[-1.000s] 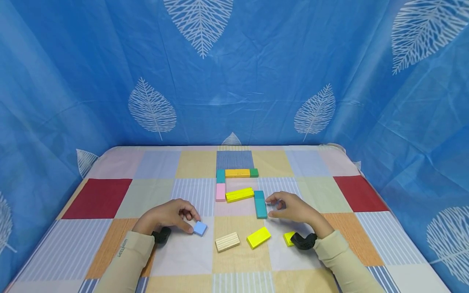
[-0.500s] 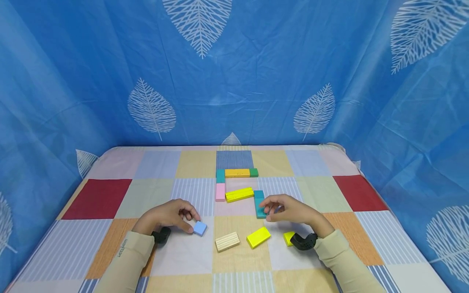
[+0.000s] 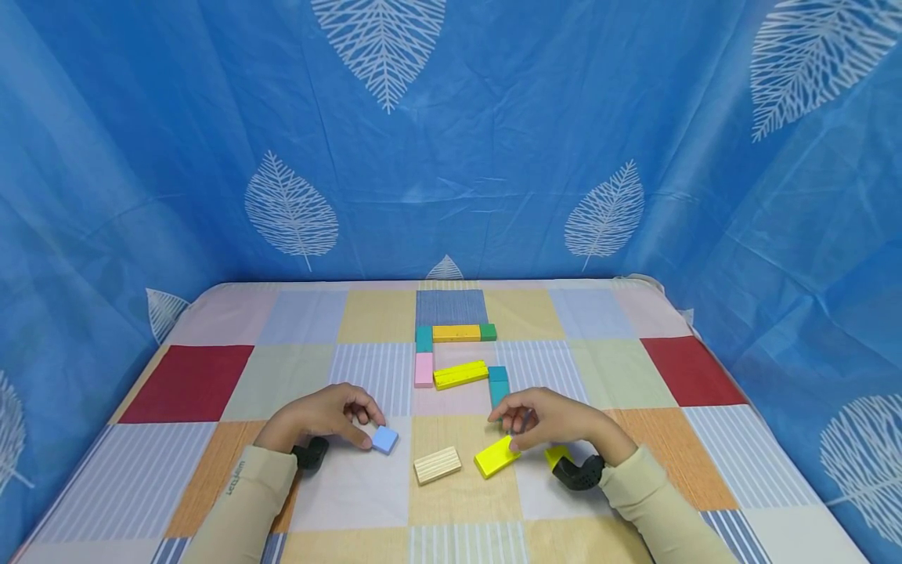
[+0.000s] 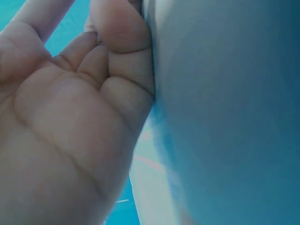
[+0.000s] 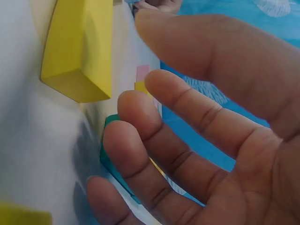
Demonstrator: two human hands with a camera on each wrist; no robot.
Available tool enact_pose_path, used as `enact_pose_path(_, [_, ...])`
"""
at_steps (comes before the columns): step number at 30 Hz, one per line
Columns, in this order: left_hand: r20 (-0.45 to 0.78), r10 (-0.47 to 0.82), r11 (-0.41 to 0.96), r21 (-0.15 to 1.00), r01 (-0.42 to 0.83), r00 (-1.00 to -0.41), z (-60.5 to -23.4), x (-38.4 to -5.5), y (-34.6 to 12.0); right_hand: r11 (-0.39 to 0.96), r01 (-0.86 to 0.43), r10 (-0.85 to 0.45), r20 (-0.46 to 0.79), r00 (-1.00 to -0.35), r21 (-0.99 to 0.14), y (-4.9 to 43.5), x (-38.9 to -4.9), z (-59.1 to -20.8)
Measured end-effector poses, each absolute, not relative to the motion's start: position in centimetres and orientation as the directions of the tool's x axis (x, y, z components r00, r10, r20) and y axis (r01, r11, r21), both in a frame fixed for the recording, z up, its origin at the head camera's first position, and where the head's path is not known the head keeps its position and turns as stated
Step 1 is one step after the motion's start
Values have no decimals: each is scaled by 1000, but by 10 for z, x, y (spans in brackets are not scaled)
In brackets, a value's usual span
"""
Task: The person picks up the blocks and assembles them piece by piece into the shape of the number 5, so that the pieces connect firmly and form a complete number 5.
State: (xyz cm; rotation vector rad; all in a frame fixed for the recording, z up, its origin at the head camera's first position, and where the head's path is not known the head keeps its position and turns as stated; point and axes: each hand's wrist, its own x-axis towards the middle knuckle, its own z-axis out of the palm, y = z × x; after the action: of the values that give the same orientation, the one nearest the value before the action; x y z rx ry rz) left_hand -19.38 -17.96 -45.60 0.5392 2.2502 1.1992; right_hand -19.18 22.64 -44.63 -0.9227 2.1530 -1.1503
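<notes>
My left hand (image 3: 327,411) rests on the cloth, fingers loosely bent. Its thumb and index fingertips lie at the near side of a small light blue block (image 3: 385,440), not around it. The left wrist view shows only the palm and curled fingers (image 4: 126,70); the block is hidden there. My right hand (image 3: 560,415) hovers over a yellow block (image 3: 493,460), thumb tip by its upper right corner. In the right wrist view its fingers are spread and relaxed, with a gap to the yellow block (image 5: 77,51). A teal block (image 3: 499,393) is partly covered by the right fingers.
Farther back, a yellow-orange block (image 3: 456,334), green block (image 3: 488,332), teal block (image 3: 424,339), pink block (image 3: 423,370) and ridged yellow block (image 3: 461,375) form a connected outline. A plain wooden block (image 3: 438,466) lies nearer; another yellow block (image 3: 557,455) is under the right wrist.
My right hand has left the teal block's right side, passed over its near end, and come toward me to the yellow block. The left hand and all blocks stay put.
</notes>
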Motion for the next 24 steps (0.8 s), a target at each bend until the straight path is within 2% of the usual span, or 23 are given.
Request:
enact_pose_path(5, [-265,566,526,845,95,-780,-456,-194,-179,428,-342,-774,-144,-616,-836,222,-189,-444])
enact_pose_path(16, [-267,567,534,839,100,-779,-454,-194,-180,480,-519,-795,-100,-599,-707,213,-181,-442])
enact_pose_path(24, [-263,581,525,844,107,-770,-455,-194,-180,488,-562,-796,-76,-601,-668,210,-178,-444])
